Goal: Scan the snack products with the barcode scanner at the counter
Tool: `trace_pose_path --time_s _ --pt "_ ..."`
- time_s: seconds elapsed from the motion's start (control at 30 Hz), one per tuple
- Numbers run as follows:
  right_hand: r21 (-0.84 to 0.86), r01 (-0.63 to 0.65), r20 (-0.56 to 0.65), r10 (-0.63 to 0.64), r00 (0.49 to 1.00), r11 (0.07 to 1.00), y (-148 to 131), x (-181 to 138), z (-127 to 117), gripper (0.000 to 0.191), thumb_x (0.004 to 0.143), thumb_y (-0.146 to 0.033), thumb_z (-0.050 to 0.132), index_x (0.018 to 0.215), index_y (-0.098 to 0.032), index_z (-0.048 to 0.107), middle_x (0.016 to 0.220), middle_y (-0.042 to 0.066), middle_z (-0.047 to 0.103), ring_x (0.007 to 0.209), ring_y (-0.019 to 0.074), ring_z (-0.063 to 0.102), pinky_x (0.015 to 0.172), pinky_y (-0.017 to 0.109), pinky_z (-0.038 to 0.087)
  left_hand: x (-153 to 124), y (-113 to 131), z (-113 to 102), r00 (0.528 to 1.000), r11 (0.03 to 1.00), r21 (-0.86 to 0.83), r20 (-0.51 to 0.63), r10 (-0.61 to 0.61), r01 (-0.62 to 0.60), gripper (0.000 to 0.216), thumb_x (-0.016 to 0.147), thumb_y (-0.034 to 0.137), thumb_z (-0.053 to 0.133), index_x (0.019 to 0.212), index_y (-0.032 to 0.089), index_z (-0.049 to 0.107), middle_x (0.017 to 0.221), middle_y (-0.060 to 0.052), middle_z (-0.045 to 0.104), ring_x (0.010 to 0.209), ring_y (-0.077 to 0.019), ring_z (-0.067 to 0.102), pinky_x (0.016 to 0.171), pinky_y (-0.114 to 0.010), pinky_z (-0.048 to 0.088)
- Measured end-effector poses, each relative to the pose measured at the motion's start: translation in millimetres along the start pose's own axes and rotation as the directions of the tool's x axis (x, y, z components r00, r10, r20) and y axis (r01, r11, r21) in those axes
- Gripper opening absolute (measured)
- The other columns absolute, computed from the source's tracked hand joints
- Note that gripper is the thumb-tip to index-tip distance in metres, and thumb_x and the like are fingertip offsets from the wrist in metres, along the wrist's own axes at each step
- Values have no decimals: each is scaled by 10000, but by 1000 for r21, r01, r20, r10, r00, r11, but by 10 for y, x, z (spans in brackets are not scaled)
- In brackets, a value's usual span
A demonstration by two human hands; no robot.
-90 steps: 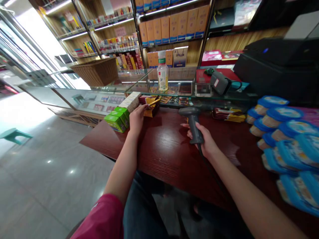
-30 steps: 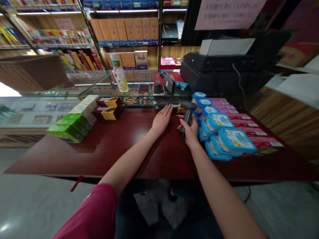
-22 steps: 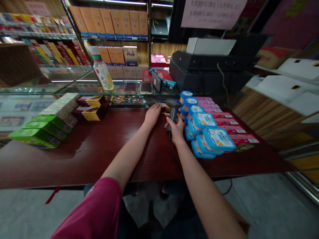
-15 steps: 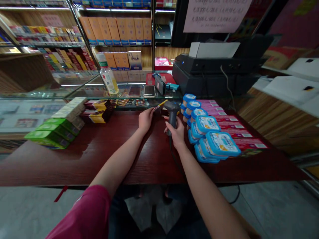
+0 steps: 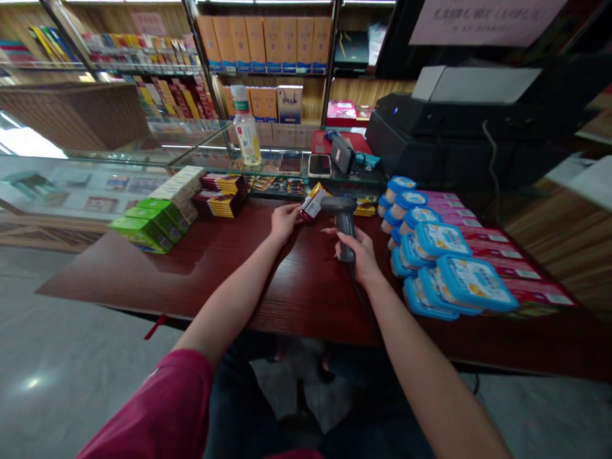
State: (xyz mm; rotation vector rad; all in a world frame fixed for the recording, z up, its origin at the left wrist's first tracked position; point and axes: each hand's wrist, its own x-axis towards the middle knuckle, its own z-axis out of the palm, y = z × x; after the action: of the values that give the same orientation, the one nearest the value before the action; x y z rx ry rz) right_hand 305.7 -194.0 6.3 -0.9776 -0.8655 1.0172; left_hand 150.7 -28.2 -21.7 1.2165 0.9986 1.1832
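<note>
My left hand [image 5: 285, 221] is closed on a small red and yellow packet [image 5: 313, 203], tilted so that its white barcode label shows. In my right hand [image 5: 359, 254] is a dark grey barcode scanner [image 5: 345, 223], gripped by its handle. The scanner's head points left, right beside the packet's label. From the handle a cable runs down over the dark red wooden counter [image 5: 306, 280]. Behind the scanner lie more yellow packets [image 5: 366, 208], partly hidden.
Blue-lidded tubs [image 5: 442, 239] stand in stacks on the right, beside red and pink boxes [image 5: 507, 255]. To the left are green boxes [image 5: 148, 224], white boxes [image 5: 176, 185] and stacked brown and yellow packets [image 5: 222, 194]. A bottle [image 5: 246, 134] and phones [image 5: 319, 166] rest on the glass case.
The packet in my left hand has turned from edge-on to show its labelled face. My view has swung left, and the scanner stays in my right hand near the packet.
</note>
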Motion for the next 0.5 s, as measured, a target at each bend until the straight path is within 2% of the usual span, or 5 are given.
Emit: trace_pose_path --time_s 0.2,0.33,0.37,0.43,0.5 --pt "-14 -11 16 12 1000 1000 -17 -10 1 378 725 -386 847 1036 -198 745 1019 71 826 469 90 543 450 263 470 18 -55 -11 998 997 45 25 64 -65 212 926 188 671 1058 133 827 993 -69 828 839 -171 777 821 -288 631" --pt "-2 -1 -13 1 1000 1000 -13 -23 -10 346 732 -408 843 995 -208 742 1079 77 826 476 93 562 442 261 466 17 -31 -16 998 997 35 0 67 -67 236 946 211 676 1115 114 809 1060 -94 829 890 -199 788 839 -320 641" --pt "0 4 -17 -4 1000 1000 -16 -33 -11 331 741 -412 838 983 -209 740 1095 78 825 482 93 569 445 258 467 9 -11 -49 995 992 71 -19 101 -100 241 950 219 679 1130 122 807 1079 -95 828 920 -213 791 851 -331 642" --pt "-4 14 -16 -14 1000 1000 -30 -61 -7 309 761 -417 823 976 -211 742 1124 79 820 494 92 578 458 257 476 -22 50 -186 966 950 206 -61 251 -233 233 960 225 685 1143 156 812 1117 -86 826 1004 -234 788 916 -342 629" --pt "-20 10 -2 -10 1000 1000 -48 -88 11 304 767 -420 815 980 -213 748 1140 82 818 498 94 578 466 261 485 -70 140 -433 892 840 380 -78 445 -386 233 978 220 674 1164 200 812 1159 -65 821 1079 -231 776 992 -325 598"
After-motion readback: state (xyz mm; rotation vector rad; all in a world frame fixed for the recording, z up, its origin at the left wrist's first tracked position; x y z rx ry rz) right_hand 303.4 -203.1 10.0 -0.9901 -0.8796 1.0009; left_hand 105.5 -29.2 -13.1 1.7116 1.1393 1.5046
